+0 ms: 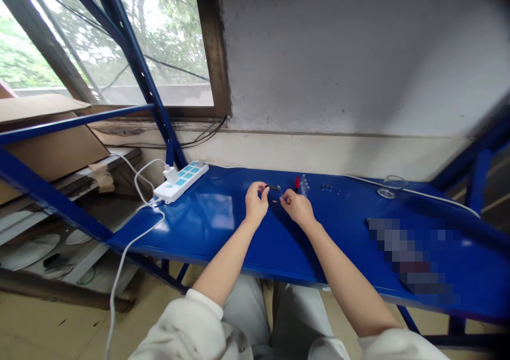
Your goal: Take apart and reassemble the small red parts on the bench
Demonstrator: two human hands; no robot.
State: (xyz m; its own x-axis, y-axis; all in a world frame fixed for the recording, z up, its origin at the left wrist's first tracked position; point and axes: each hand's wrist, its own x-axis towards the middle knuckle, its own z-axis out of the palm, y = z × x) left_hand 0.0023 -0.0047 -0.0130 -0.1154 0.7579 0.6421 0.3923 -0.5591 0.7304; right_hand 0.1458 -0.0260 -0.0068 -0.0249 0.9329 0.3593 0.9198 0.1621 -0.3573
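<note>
My left hand [256,202] is closed, with thumb and fingertips pinching a slim dark rod [273,187] that points to the right. Just across from it, my right hand [298,207] pinches a small clear piece [280,191], too small to name for certain. The rod's right end is close to this clear piece; whether they touch I cannot tell. Below the gap between my hands lies a tiny light piece [274,201]. Behind my right hand stand several clear tube-like pieces [304,183] and a red piece [297,181], partly hidden by the hand.
Small dark bits [326,186] lie right of the tubes on the blue table [223,237]. A white power strip [183,181] with a plugged-in adapter sits at the left. At the right are a clear round dish [386,192], a white cable [438,195] and a blurred-out object [406,259].
</note>
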